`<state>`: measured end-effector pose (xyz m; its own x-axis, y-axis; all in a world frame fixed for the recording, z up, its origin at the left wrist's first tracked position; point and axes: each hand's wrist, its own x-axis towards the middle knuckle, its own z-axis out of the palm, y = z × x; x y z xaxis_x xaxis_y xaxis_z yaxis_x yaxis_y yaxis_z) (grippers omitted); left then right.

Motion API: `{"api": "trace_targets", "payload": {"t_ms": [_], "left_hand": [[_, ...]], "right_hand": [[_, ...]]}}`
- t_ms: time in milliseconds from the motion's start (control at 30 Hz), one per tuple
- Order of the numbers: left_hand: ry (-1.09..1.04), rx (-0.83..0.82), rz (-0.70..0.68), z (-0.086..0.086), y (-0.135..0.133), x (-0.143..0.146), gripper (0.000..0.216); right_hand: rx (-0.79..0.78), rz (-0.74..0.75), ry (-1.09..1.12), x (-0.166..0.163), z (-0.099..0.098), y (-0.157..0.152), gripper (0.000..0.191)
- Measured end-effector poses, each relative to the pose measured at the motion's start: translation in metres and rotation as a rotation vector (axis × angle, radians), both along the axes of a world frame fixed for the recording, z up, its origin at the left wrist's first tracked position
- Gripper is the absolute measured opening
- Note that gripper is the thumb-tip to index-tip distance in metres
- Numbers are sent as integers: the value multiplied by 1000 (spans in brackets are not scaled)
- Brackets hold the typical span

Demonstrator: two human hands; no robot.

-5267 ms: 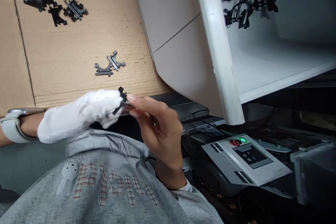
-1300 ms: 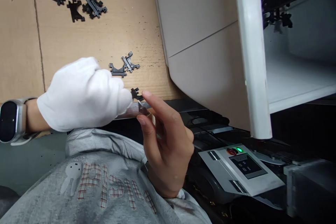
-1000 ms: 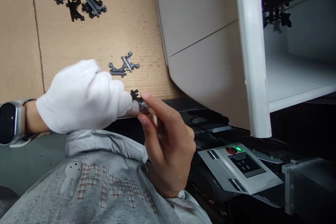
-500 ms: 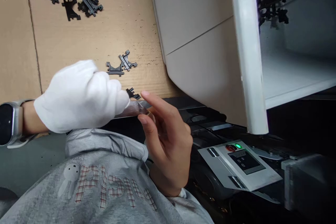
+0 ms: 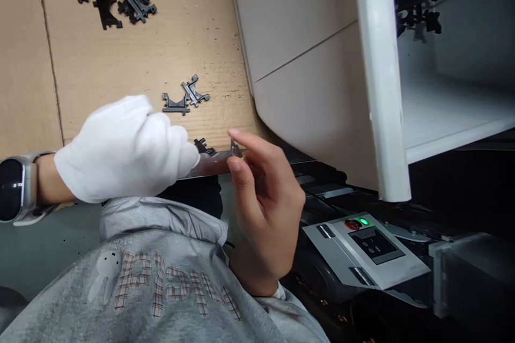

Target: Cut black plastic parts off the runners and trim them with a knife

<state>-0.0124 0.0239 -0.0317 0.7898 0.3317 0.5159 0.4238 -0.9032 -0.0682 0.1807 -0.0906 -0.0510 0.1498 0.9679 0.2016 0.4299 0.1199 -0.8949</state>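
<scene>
My left hand (image 5: 129, 147), in a white glove, is closed in a fist at the table's near edge. Whatever its fingers may hold is hidden from view. Just right of the fist, my bare right hand (image 5: 267, 201) pinches a small shiny piece (image 5: 235, 148) between thumb and index finger; its kind is too small to tell. A shiny strip (image 5: 209, 165) runs along the edge between the hands. One black plastic bracket (image 5: 204, 146) lies partly hidden beyond the left fingertips. Two more black brackets (image 5: 176, 103) lie touching a little farther off.
Several black brackets (image 5: 137, 2) are scattered at the far left of the tan tabletop (image 5: 140, 59). A large pale bin (image 5: 306, 64) stands at the right, with dark parts (image 5: 418, 0) inside. Lower right is a control box (image 5: 366, 252) with a green light.
My right hand has moved slightly right and away from the left fist, carrying the small shiny piece. My left fist has hardly moved.
</scene>
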Motion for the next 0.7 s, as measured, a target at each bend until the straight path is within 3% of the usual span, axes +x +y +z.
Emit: {"api": "trace_targets", "payload": {"t_ms": [200,333,567,700], "left_hand": [[87,32,16,-3,5,-5,53],[190,-78,50,-5,6,-8,49],[149,-46,59,-7,3,-8,50],[158,-152,61,-7,3,-8,51]], "right_hand": [[-3,79,29,-10,5,-14,45],[13,176,9,-18,0,-15,43],[47,166,-115,-22,-4,-10,33],[37,165,-142,-22,-3,-11,37]]}}
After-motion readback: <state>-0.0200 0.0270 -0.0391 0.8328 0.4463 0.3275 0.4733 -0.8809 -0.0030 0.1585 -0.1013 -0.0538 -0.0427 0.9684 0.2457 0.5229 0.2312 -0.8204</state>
